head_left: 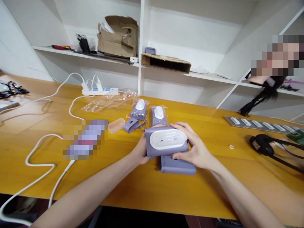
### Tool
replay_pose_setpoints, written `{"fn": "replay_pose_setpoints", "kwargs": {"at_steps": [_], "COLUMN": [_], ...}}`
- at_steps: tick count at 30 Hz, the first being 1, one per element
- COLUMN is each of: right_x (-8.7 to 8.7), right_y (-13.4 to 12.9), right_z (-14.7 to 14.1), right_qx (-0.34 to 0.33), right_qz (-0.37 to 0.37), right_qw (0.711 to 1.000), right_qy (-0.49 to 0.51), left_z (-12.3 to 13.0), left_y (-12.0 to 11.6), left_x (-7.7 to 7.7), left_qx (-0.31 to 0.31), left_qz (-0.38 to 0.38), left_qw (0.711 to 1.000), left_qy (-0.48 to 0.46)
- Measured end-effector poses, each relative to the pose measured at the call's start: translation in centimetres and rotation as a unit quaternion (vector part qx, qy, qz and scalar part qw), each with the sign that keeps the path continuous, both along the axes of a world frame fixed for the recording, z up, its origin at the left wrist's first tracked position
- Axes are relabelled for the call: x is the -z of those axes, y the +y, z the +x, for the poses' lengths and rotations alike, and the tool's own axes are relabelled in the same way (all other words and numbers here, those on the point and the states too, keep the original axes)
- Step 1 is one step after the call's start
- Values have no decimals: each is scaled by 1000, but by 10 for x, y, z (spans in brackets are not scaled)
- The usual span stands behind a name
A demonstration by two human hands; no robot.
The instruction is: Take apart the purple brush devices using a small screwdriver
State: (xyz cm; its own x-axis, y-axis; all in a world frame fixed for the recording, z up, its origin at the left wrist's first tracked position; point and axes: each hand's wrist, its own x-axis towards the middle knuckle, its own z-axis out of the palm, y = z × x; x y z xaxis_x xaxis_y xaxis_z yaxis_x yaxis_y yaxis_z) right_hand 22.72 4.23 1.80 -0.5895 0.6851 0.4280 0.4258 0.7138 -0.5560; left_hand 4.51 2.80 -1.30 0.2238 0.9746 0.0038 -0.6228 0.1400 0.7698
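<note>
Both my hands hold a purple plastic case (166,153) with a white oval plate on its upper face, lifted over the table. My left hand (142,150) grips its left end, most of the fingers hidden behind it. At the right end, my right hand (193,145) has its thumb below and its fingers on top. Beneath lies another purple shell (178,167), partly covered by the held case. Just beyond are two bagged purple cases, one at the left (139,109) and one at the right (159,115), each with a white oval part.
Left of the held case are a small purple piece (131,125), a peach oval ring (116,125) and a blurred-out phone with a white cable (57,186). A power strip (101,91) stands behind. Right are a black headset (262,144), a grey tray (258,125) and another person's head.
</note>
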Motion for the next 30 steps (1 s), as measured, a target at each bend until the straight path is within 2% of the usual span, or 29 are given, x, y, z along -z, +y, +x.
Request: {"fn": "replay_pose_setpoints", "kwargs": {"at_steps": [2, 5, 9, 13, 16, 19, 25, 30], "right_x": [2, 10, 17, 20, 20, 19, 13, 18], "right_y": [5, 15, 21, 18, 15, 13, 11, 11], "right_z": [1, 6, 12, 14, 14, 13, 12, 14], "right_qx": [-1, -22, -38, -9, 6, -4, -42, -62], "right_qz": [-5, -33, -80, -55, -52, -53, 5, 7], "right_qw": [1000, 996, 990, 995, 996, 997, 999, 997], "right_qy": [20, 76, 112, 78, 65, 63, 33, 41], "left_z": [-1, -4, -5, -2, -3, -8, -13, -8], "left_y": [2, 3, 2, 1, 0, 0, -1, -7], "left_x": [-5, -11, -9, -6, -9, -12, -12, -13], "left_qx": [-6, 17, 41, 34, 38, 49, 60, 51], "left_qz": [15, 13, 39, 80, 94, 100, 145, 153], "left_qw": [1000, 1000, 998, 995, 992, 990, 981, 980], "left_qy": [-5, -8, 26, 55, 70, 89, 116, 117]}}
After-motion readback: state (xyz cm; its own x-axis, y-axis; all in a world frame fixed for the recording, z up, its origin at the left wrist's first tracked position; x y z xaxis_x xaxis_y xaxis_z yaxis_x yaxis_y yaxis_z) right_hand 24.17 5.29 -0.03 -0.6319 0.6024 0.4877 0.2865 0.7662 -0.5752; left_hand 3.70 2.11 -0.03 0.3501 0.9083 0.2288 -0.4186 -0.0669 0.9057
